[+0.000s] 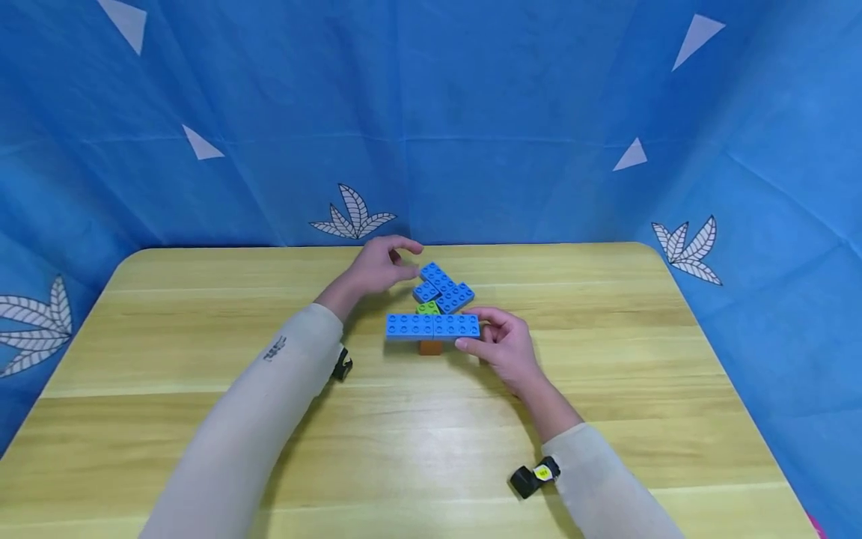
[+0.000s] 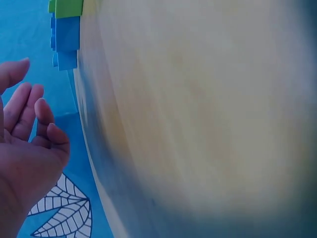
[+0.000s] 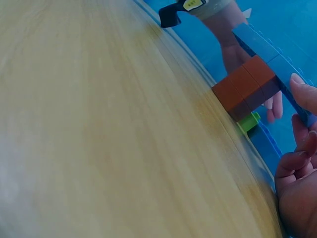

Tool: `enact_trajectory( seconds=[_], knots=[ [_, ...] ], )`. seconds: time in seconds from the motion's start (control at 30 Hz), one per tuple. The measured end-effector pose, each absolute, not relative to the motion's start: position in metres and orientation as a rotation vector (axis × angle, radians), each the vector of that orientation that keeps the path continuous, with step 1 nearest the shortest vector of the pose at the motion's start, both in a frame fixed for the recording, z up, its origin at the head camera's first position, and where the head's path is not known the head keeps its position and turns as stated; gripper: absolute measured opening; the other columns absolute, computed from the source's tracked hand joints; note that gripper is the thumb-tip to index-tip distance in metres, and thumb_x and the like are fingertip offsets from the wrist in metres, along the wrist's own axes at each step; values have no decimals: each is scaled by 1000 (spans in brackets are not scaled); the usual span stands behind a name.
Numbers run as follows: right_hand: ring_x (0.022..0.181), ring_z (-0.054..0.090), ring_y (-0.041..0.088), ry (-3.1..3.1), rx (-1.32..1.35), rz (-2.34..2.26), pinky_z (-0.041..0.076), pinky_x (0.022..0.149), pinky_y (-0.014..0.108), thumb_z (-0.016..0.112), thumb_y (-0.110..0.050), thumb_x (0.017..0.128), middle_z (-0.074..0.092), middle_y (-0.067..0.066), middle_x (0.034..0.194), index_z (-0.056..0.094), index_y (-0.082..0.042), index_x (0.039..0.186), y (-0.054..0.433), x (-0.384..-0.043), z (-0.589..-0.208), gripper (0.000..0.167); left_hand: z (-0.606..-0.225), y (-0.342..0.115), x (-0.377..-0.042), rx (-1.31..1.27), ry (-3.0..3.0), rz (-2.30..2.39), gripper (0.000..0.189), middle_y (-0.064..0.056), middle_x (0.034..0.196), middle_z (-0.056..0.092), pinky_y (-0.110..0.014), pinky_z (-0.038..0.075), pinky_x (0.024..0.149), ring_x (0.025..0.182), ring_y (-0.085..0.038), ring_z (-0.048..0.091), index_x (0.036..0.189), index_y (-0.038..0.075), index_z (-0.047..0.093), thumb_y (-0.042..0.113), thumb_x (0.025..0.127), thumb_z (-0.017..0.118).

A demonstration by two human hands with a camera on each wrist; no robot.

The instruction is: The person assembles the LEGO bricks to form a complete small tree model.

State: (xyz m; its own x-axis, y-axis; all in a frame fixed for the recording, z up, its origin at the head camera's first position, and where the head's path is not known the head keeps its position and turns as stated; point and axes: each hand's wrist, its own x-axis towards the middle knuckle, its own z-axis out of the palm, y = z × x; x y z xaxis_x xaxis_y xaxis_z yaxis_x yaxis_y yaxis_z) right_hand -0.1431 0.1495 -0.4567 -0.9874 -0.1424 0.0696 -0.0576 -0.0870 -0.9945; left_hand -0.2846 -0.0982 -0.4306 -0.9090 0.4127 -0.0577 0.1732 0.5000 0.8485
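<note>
Two blue building bricks [image 1: 409, 326] lie end to end across the top of a short stack of brown bricks [image 3: 245, 87], overhanging it on both sides. My right hand [image 1: 503, 346] pinches the right end of this blue row between thumb and fingers. Behind the stack, low on the table, is a light green brick [image 1: 427, 308] with several blue bricks [image 1: 455, 297] beyond it. My left hand [image 1: 382, 263] is just left of those far blue bricks, fingers loosely bent and nothing in them. The left wrist view shows a gap between that hand and the bricks.
The wooden table [image 1: 202, 329] has rounded far corners. A blue cloth [image 1: 471, 112] with white triangles and leaf prints hangs behind it and at both sides. Black wrist straps [image 1: 532, 477] show at the sleeves.
</note>
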Motion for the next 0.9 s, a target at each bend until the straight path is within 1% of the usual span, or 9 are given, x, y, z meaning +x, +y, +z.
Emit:
enact_trajectory(
  seconds=[0.17, 0.3, 0.37, 0.43, 0.53, 0.6, 0.67, 0.73, 0.9],
  knots=[
    [49, 35, 13, 2090, -242, -2250, 26, 44, 22, 78, 10, 80, 46, 5, 60, 67, 7, 118, 151, -143, -458, 40, -434, -91, -290, 492, 2477, 1276, 43, -4, 124, 59, -37, 44, 70, 90, -26, 49, 133, 15, 64, 13, 91, 73],
    [49, 35, 13, 2088, -246, -2251, 26, 44, 21, 79, 9, 80, 45, 6, 59, 67, 6, 118, 150, -143, -458, 40, -435, -87, -292, 518, 2449, 1190, 45, -1, 134, 54, -37, 47, 70, 96, -25, 51, 136, 19, 63, 8, 93, 67],
    [49, 35, 13, 2087, -241, -2251, 26, 44, 21, 79, 9, 80, 44, 5, 59, 67, 6, 118, 150, -143, -458, 40, -435, -85, -293, 556, 2438, 1154, 46, -1, 138, 52, -37, 48, 73, 101, -25, 52, 137, 19, 62, 6, 93, 65],
    [50, 35, 13, 2086, -236, -2252, 26, 44, 21, 79, 9, 80, 44, 5, 59, 67, 6, 118, 150, -143, -458, 40, -435, -83, -293, 591, 2440, 1119, 47, -1, 142, 52, -38, 49, 80, 108, -25, 53, 138, 17, 62, 5, 93, 64],
    [50, 35, 13, 2081, -234, -2258, 26, 44, 21, 79, 9, 80, 44, 5, 59, 67, 6, 118, 150, -143, -457, 40, -436, -82, -294, 601, 2470, 1089, 46, -1, 139, 56, -38, 46, 94, 116, -24, 52, 135, 15, 64, 1, 91, 65],
    [50, 35, 13, 2077, -232, -2262, 26, 44, 21, 79, 9, 80, 44, 5, 59, 67, 6, 118, 150, -142, -457, 40, -436, -82, -294, 588, 2490, 1082, 47, 0, 135, 59, -40, 44, 98, 117, -25, 52, 133, 14, 65, -2, 89, 67],
    [50, 35, 13, 2075, -229, -2265, 26, 44, 21, 79, 9, 79, 43, 5, 59, 67, 6, 118, 150, -143, -457, 41, -437, -82, -294, 579, 2507, 1078, 48, 0, 130, 61, -41, 43, 99, 116, -25, 52, 131, 14, 67, -3, 86, 70],
    [50, 35, 13, 2074, -225, -2269, 26, 44, 21, 79, 10, 79, 44, 5, 59, 67, 6, 118, 150, -143, -457, 41, -437, -83, -293, 579, 2519, 1069, 48, 0, 126, 63, -41, 44, 97, 112, -24, 53, 129, 14, 67, -2, 84, 73],
    [50, 35, 13, 2076, -220, -2277, 26, 44, 21, 78, 11, 78, 44, 5, 59, 67, 7, 117, 151, -143, -458, 41, -439, -84, -292, 611, 2543, 1044, 45, 0, 119, 65, -39, 46, 93, 106, -23, 54, 127, 12, 68, 4, 83, 79]
  ],
)
